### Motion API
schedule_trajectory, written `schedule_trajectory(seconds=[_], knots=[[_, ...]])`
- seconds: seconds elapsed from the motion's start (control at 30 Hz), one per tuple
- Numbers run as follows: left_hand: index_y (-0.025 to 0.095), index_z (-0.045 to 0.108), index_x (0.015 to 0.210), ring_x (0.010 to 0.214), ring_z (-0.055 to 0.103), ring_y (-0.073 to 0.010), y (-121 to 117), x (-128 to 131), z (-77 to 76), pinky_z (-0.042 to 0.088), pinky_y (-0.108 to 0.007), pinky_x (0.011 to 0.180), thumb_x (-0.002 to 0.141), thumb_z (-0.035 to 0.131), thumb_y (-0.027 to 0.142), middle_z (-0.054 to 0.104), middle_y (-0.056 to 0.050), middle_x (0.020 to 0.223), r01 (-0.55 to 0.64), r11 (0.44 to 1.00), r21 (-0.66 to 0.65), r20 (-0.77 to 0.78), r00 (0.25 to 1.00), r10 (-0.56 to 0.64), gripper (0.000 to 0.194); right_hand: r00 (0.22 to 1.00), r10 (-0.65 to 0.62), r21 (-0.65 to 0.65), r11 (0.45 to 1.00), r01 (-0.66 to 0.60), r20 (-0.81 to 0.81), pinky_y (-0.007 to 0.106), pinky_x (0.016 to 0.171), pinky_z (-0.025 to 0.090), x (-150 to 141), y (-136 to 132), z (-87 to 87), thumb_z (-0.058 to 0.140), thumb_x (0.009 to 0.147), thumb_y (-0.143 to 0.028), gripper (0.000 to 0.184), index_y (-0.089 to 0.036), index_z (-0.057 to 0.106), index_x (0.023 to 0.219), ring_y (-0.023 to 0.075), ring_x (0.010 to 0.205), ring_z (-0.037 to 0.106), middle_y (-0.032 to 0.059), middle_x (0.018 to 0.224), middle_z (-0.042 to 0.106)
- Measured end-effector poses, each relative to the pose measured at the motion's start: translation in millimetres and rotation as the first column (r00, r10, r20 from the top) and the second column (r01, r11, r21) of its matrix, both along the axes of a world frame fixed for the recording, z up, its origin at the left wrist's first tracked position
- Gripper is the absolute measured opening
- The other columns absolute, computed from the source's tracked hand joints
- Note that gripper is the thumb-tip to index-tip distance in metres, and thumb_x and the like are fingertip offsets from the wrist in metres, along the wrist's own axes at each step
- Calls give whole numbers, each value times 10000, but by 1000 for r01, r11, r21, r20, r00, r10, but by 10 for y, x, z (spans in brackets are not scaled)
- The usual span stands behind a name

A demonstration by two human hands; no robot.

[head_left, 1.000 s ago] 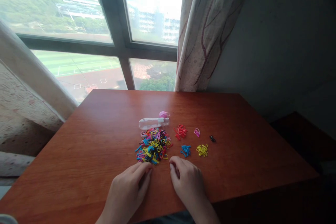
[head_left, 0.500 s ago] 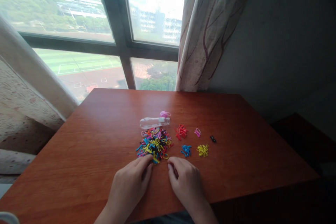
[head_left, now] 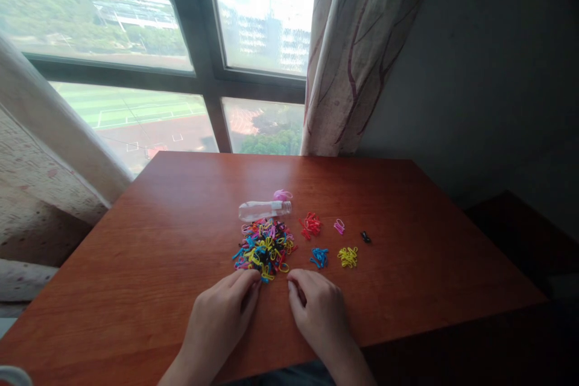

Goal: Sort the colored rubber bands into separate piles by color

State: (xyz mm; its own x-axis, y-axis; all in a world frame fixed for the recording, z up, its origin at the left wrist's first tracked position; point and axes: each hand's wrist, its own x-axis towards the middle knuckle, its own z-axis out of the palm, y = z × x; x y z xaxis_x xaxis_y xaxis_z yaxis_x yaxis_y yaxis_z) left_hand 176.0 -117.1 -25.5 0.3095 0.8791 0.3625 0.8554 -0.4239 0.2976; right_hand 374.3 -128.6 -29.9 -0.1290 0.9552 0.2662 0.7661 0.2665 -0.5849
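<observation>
A mixed pile of small coloured loops [head_left: 266, 247], in yellow, blue, black, red and pink, lies on the wooden table [head_left: 149, 265]. At the pile's near edge is my left hand [head_left: 224, 307], thumb and forefinger pinched together beside a yellow and a blue loop. My right hand [head_left: 319, 304] rests to the right of it, its fingertips closed just below a yellow loop at the pile's edge. Whatever either pinch holds is too small or hidden to make out. Beyond the right hand lie a blue group [head_left: 319, 257] and a yellow group [head_left: 348, 257] of loops.
A clear plastic bottle [head_left: 262, 211] lies on its side behind the pile, with a pink-purple item [head_left: 283, 195] behind its neck. Farther right are red loops [head_left: 311, 225], a few pink loops [head_left: 339, 226] and a black bundle [head_left: 365, 237]. A window and curtains [head_left: 353, 72] stand behind.
The view has shifted slightly. Both hands keep nearly the same pinched pose by the pile, and the sorted groups look unchanged.
</observation>
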Motion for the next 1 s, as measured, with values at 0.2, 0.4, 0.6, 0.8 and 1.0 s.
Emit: schedule_trajectory(seconds=[0.2,0.4,0.6,0.8,1.0], knots=[[255,638,929,698,731,-181,-1,-4,6,499,-261,569,951,452,270,755,19,856,1,1000,2,-1,1000,-1,188,1000,2,3,1000,-2,-9,255,652,349,2,3,0,487,892,-123,178,-229,628,867,161,705,617,-7,751,668],[252,646,961,722,739,-183,7,1,31,513,-259,582,952,457,280,766,12,889,2,1000,21,-8,1000,-2,191,1000,2,-5,1000,-2,-9,259,654,349,6,9,-9,488,890,-122,177,-231,625,871,164,715,620,-6,764,672],[250,649,993,754,747,-185,20,0,11,529,-258,600,947,463,280,771,7,926,-2,1000,24,-7,1000,2,194,1000,4,-13,1000,-4,-13,257,655,356,7,6,7,491,891,-123,174,-229,627,866,165,726,625,1,781,683],[251,653,940,730,739,-188,37,4,7,521,-259,584,948,456,280,764,8,894,7,1000,-14,-21,1000,-8,199,1000,0,-14,1000,0,-4,252,653,361,8,4,17,492,892,-124,176,-229,631,868,163,721,627,5,776,685],[248,649,891,693,728,-175,31,6,20,499,-245,562,949,442,275,754,9,842,13,1000,12,-26,1000,-12,216,1000,2,-25,1000,-2,-8,249,666,366,13,3,7,496,894,-125,174,-229,634,876,163,731,628,3,775,684]])
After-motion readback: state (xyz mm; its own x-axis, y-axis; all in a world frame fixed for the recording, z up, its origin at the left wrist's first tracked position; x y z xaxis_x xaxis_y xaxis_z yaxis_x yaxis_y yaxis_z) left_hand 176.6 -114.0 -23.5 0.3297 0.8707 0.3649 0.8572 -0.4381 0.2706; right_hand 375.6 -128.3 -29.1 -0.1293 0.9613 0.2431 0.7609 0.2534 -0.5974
